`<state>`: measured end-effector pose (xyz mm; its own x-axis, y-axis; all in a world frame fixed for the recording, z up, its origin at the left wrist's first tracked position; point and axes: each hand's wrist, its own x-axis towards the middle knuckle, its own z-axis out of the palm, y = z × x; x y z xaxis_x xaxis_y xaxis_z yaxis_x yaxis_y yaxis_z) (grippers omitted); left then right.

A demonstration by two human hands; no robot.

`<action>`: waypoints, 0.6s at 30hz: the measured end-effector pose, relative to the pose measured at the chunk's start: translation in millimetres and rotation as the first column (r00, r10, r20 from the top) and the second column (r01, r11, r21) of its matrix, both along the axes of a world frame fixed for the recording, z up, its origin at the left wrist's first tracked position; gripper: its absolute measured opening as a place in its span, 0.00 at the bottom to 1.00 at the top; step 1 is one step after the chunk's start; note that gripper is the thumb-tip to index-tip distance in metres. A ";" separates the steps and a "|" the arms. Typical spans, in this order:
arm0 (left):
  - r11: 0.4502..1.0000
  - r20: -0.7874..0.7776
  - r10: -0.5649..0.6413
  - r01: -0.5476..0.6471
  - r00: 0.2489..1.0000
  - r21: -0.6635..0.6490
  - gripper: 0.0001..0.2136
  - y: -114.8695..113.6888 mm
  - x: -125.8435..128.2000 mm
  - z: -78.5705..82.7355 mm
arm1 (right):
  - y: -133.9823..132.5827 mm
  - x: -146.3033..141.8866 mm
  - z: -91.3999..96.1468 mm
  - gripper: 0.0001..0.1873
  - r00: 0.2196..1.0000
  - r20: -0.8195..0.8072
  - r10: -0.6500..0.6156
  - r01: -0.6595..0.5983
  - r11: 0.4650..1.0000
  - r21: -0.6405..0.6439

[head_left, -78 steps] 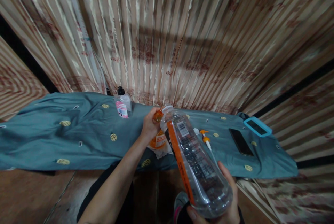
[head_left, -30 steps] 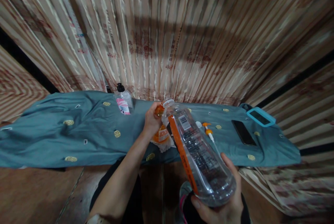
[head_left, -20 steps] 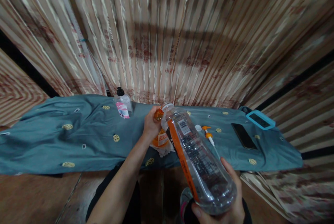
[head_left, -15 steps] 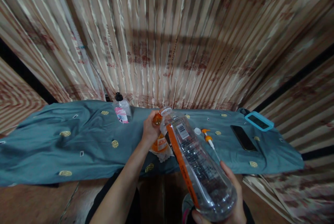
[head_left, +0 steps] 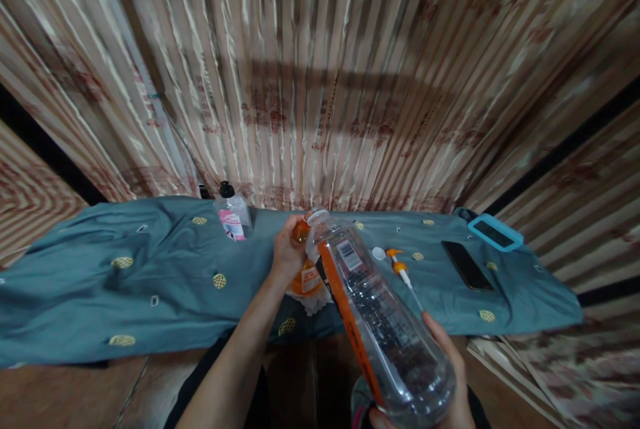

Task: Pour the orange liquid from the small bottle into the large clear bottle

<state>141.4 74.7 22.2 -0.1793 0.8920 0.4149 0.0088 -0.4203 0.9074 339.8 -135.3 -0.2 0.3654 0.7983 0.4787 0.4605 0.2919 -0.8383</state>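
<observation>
From the head camera, the right hand (head_left: pixel 440 375) gripped the base of a big clear bottle (head_left: pixel 380 322), tipped over the table's (head_left: pixel 150 275) near edge. Its mouth met a small orange bottle (head_left: pixel 303 262) the left hand (head_left: pixel 286 254) pinched. It looked like pouring; next needs steady aim. Barcode showed, words unreadable.

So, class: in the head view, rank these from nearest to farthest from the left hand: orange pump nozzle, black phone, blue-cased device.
1. orange pump nozzle, just right of the left hand
2. black phone, further right
3. blue-cased device, far right edge of cloth
</observation>
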 end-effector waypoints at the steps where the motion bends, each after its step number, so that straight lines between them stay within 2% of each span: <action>1: 1.000 0.006 0.000 0.000 1.000 0.001 0.13 0.1 0.1 -0.4 | -0.1 -0.2 0.6 0.58 1.000 0.000 0.005 -0.005 1.000 -0.001; 8: 1.000 0.018 -0.017 0.017 1.000 0.001 0.12 -1.4 1.2 1.6 | -1.0 -1.9 5.5 0.57 0.999 0.030 -0.027 0.026 0.999 0.019; 18: 1.000 -0.008 -0.007 0.007 1.000 0.016 0.12 -0.9 -0.3 1.6 | -3.8 -3.1 9.9 0.56 1.000 0.012 0.014 -0.013 1.000 -0.017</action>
